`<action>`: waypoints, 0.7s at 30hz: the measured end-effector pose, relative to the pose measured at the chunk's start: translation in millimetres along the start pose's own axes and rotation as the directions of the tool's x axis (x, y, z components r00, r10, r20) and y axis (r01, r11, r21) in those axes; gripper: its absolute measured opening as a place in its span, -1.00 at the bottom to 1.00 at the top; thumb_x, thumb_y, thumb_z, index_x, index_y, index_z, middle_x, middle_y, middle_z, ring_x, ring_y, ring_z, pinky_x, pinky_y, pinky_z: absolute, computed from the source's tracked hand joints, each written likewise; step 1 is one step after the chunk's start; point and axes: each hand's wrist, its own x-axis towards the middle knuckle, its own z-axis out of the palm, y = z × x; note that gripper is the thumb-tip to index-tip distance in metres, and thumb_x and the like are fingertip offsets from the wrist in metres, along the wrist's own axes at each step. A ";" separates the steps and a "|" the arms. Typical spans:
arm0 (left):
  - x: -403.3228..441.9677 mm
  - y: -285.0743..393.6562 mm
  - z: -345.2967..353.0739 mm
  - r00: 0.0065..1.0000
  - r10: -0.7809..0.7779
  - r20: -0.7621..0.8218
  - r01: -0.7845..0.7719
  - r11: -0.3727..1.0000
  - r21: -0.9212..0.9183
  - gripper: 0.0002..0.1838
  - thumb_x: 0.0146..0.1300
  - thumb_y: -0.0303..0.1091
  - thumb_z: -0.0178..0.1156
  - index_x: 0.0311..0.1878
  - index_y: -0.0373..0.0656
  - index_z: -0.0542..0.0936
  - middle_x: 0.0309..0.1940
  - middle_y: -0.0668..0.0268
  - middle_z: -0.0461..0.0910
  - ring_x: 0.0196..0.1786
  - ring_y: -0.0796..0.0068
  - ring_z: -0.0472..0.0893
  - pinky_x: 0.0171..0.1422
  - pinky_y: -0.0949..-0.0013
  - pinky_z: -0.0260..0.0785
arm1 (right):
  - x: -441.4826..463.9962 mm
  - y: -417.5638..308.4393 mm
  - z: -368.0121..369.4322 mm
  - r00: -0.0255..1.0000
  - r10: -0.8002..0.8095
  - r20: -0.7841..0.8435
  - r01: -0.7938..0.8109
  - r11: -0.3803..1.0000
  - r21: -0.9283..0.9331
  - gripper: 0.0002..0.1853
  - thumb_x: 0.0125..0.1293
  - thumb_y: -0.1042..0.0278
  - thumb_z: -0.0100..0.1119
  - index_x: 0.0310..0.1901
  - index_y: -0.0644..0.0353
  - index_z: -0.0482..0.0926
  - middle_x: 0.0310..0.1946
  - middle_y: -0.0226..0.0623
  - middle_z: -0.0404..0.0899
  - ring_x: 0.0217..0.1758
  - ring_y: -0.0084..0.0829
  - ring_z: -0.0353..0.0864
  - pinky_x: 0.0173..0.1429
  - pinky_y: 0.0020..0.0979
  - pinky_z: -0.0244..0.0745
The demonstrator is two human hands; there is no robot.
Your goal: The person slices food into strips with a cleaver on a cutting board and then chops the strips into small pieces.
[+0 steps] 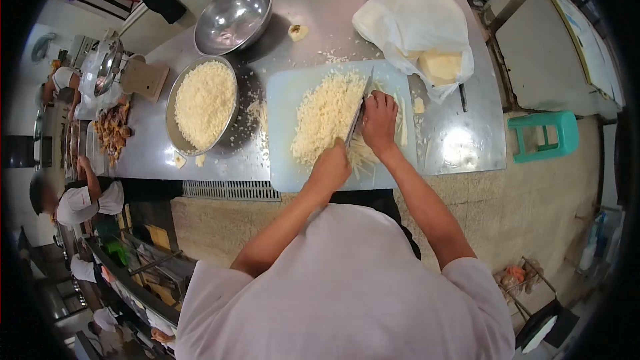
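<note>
In the left grip (330, 168), curled round one end of it, is a knife (356, 123), with a heap of pale chopped pieces (321, 119) on the board (283, 175) just left of it. Right of the knife, the right grip (379, 121) is bent over pale strips (363, 159); whether it pinches them I cannot tell. Well left of both grips, a bowl (171, 115) of similar pieces (207, 103) stands on the desk (463, 140).

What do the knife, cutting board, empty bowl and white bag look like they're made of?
The knife looks like metal, judging by its thin grey blade; the handle is mostly hidden. The cutting board is probably plastic: pale blue, matte, no visible grain. The empty bowl is likely polished stainless steel, given its mirror-like glints. The white bag seems thin plastic, creased and slightly see-through.
</note>
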 end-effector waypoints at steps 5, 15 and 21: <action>-5.1 20.2 -42.4 0.999 -0.040 -0.011 0.040 0.999 0.010 -0.87 0.15 -0.57 0.02 -0.26 -0.46 0.42 -0.45 -0.30 0.55 -0.28 -0.28 0.60 -0.18 -0.12 0.43 | -0.7 5.4 0.8 0.999 0.014 0.030 -0.015 0.999 0.031 -0.77 0.07 0.56 0.12 -0.18 0.23 0.47 -0.08 -0.13 0.42 0.03 -0.07 0.36 0.13 -0.07 0.22; -19.3 12.0 -44.2 0.991 -0.095 -0.096 0.093 0.995 -0.022 -0.86 0.18 -0.59 0.02 -0.22 -0.46 0.37 -0.50 -0.30 0.54 -0.34 -0.27 0.60 -0.21 -0.12 0.42 | 31.2 33.7 -15.5 1.000 0.017 0.024 -0.021 0.978 0.207 -0.77 0.22 0.45 0.13 -0.08 0.27 0.53 -0.10 -0.04 0.52 -0.04 0.04 0.45 0.07 -0.07 0.34; -0.3 -6.9 -41.3 0.993 -0.033 -0.111 0.031 0.999 -0.025 -0.84 0.19 -0.58 0.02 -0.19 -0.47 0.38 -0.55 -0.27 0.52 -0.39 -0.29 0.58 -0.25 -0.13 0.41 | 27.2 56.2 -3.1 0.932 0.014 0.363 -0.166 0.905 0.392 -0.77 0.32 0.40 0.04 -0.09 0.31 0.60 -0.13 0.00 0.61 0.04 -0.02 0.50 0.14 -0.17 0.38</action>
